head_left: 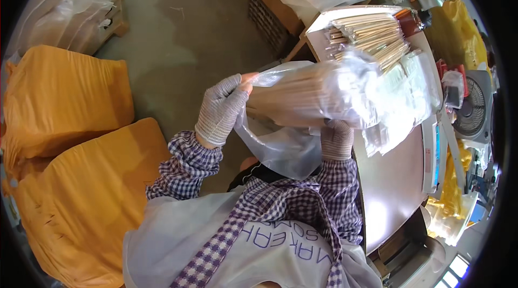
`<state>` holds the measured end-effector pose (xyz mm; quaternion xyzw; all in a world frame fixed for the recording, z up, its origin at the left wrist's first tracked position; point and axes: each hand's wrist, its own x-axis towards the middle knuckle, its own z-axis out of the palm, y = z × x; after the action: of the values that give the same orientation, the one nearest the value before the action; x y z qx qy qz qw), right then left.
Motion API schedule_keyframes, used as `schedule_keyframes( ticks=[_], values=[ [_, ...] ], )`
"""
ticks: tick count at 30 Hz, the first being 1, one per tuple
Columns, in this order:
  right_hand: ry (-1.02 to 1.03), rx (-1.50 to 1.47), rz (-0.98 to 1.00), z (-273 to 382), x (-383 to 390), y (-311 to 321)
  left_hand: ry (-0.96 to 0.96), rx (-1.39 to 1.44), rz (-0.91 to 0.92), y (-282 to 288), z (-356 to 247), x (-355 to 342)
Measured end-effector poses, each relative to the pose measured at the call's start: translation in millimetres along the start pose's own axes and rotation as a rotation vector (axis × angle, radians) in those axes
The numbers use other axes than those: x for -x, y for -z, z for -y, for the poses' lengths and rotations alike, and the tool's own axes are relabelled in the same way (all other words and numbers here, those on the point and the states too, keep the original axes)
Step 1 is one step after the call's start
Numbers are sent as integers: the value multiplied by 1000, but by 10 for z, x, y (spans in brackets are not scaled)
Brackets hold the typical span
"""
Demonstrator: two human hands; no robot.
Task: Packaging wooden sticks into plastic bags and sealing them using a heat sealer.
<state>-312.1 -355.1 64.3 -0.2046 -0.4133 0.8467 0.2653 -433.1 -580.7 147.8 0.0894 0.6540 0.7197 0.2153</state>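
In a striped, fingertip-free glove, my left hand [221, 109] pinches the edge of a clear plastic bag [288, 156], whose loose part hangs down in front of my body. My right hand [337, 139], gloved too, is closed under a bundle of thin wooden sticks [294, 96]. One end of this bundle points towards my left hand. Shiny clear plastic, smeared by motion, covers its other end. The bundle lies across the bag's mouth; how far it is inside is hard to make out. My right fingers are partly hidden beneath it.
More packed wooden sticks [372, 32] lie in an open box on the table [391, 180] to the right, near a pile of clear plastic packets [413, 88]. Large orange wrapped bales [86, 196] stand at left. A grey fan [472, 107] is at far right.
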Motion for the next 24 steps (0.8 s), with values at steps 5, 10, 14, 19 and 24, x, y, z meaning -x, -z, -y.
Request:
schedule_keyframes(
  ticks=[5, 10, 14, 19, 24],
  values=[
    [16, 730, 709, 232, -658, -191, -165, 77, -144, -10, -98, -73],
    [18, 1660, 1094, -587, -1026, -464, -102, 118, -56, -95, 9, -128],
    [38, 2067, 421, -1265, -885, -409, -113, 283, -154, 30, -180, -440],
    [596, 1501, 568, 282, -431, -406, -353, 217, -233, 40, -133, -902],
    [512, 1641, -288, 1627, 580, 1215, -457, 115, 90, -1882, 66, -545]
  ],
)
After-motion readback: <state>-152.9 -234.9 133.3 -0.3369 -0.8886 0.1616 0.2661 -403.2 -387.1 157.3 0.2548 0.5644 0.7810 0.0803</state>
